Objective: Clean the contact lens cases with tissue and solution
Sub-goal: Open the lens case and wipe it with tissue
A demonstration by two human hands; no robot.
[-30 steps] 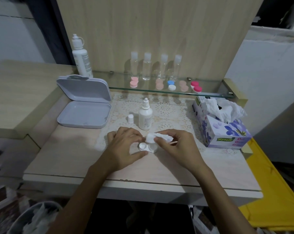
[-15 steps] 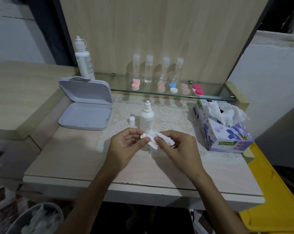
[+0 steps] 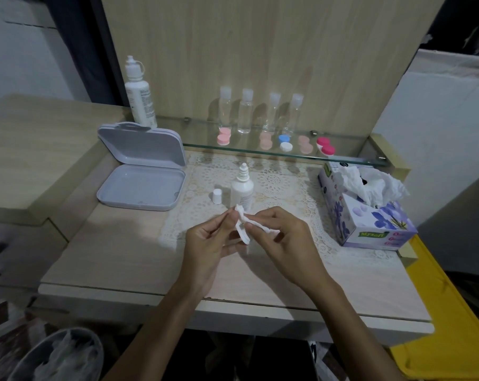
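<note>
Left hand (image 3: pixel 208 243) fingers curl round a white contact lens case (image 3: pixel 243 234), held edge-on above the table; right hand (image 3: pixel 282 237) thumb and forefinger pinch a wad of tissue (image 3: pixel 261 226) against the case's right face. Judged: case light, stiff, smooth plastic, likely slick if wet, so grip by the rims; tissue soft, tears when damp. Wells hidden, cannot tell whether caps are on. Just beyond the fingertips stands the uncapped solution bottle (image 3: pixel 242 189), its cap (image 3: pixel 217 195) to its left. Tissue box (image 3: pixel 370 213) well right of the fingers.
</note>
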